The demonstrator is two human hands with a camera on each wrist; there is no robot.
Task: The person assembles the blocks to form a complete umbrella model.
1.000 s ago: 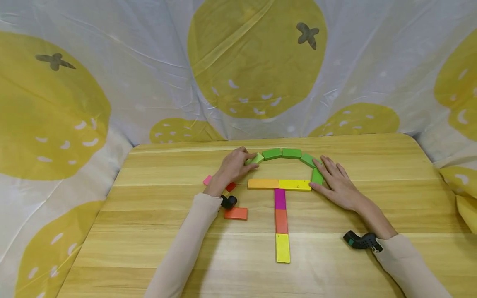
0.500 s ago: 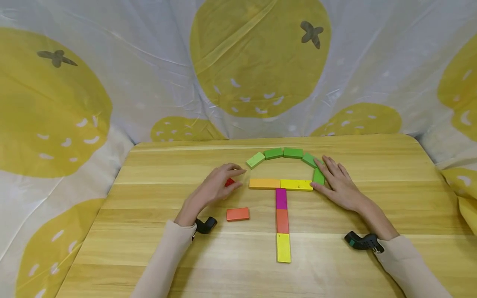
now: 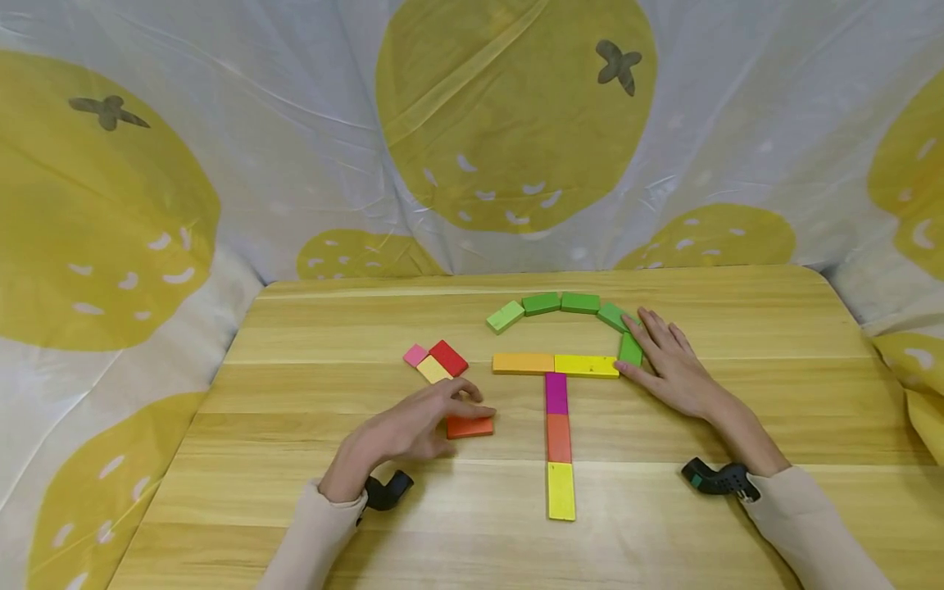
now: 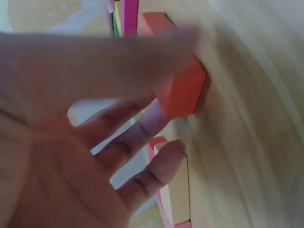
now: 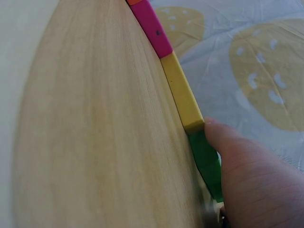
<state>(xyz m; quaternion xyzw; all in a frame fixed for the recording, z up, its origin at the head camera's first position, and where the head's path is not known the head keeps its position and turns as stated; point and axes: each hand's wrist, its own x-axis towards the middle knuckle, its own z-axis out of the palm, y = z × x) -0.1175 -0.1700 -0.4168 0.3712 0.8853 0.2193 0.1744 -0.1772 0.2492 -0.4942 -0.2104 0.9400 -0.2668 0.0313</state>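
Observation:
My left hand (image 3: 413,422) hovers at an orange-red block (image 3: 470,428), fingers loosely bent over its far side. In the left wrist view the thumb passes in front of that block (image 4: 184,92), and no firm hold on it shows. My right hand (image 3: 677,370) lies with spread, fairly straight fingers on the right end of an arc of green blocks (image 3: 579,303). Its thumb touches the end of a yellow block (image 3: 586,366), also seen in the right wrist view beside a green block (image 5: 205,159). A light green block (image 3: 505,317) ends the arc at the left.
Left of centre lie a red block (image 3: 448,358), a pale yellow block (image 3: 434,369) and a pink block (image 3: 415,355). An orange block (image 3: 523,363) adjoins the yellow one. Below runs a column of magenta (image 3: 556,393), coral (image 3: 558,437) and yellow blocks (image 3: 560,492). A patterned cloth (image 3: 509,115) hangs behind.
My left hand has let go of the light green block at the arc's left end and moved down and left to the orange-red block. The right hand has stayed put.

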